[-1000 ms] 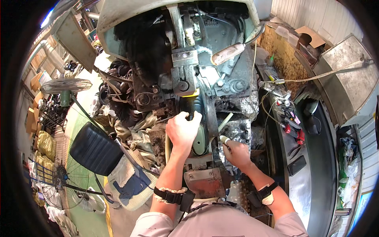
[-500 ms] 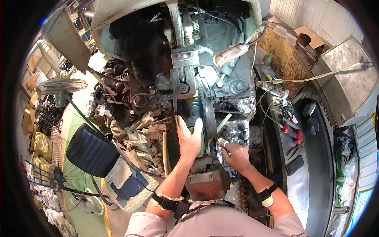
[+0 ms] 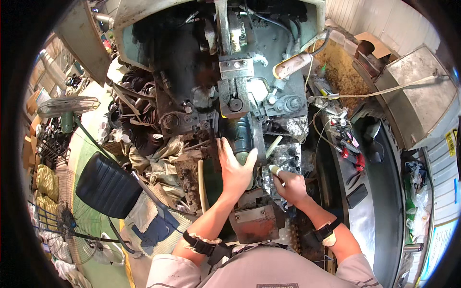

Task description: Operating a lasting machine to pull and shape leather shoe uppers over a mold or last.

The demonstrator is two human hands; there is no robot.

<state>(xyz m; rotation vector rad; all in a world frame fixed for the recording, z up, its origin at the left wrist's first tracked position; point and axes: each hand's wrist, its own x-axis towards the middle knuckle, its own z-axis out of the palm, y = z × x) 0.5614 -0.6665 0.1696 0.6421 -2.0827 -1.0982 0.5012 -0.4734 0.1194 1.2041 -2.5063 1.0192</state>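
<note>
A dark shoe-shaped piece (image 3: pixel 238 130) lies lengthwise beneath the metal block (image 3: pixel 235 98) of the machine. The person's left hand (image 3: pixel 235 169) rests on its near end, thumb spread from the fingers; whether it grips cannot be told. To the right, the right hand (image 3: pixel 291 186) is closed around a pale knob (image 3: pixel 275 169), with a pale rod (image 3: pixel 274 145) near it. Beyond, a plate (image 3: pixel 297 124) on the machine bears dark printed characters. Farther right, a metal surface (image 3: pixel 363 230) carries a red-handled tool (image 3: pixel 359 162) and a dark rectangular object (image 3: pixel 357 196). A yellow sign (image 3: pixel 451 141) with dark lettering marks the wall; a small printed label (image 3: pixel 277 286) shows on the person's shirt (image 3: pixel 259 269).
</note>
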